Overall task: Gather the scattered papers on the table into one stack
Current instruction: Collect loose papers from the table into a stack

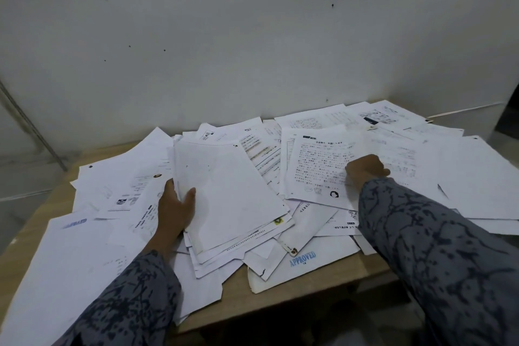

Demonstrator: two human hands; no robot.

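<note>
Single head-mounted view, wide-angle, looks forward and down from the near edge of the desk. Close range: both sleeved forearms enter from the bottom corners, hands within reach of the lens. The far wall fills the upper half (edges bow from lens distortion). No second view to overlap with.

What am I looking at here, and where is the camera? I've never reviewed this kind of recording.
There is no machine. One camera worn on the person's head looks forward and down at their own two arms in patterned sleeves. Printed papers lie scattered, overlapping, over a wooden table against a wall. The left hand grips a stack of sheets, thumb on top and fingers beneath. The right hand reaches onto a printed page farther back; whether it pinches it cannot be told.
</note>
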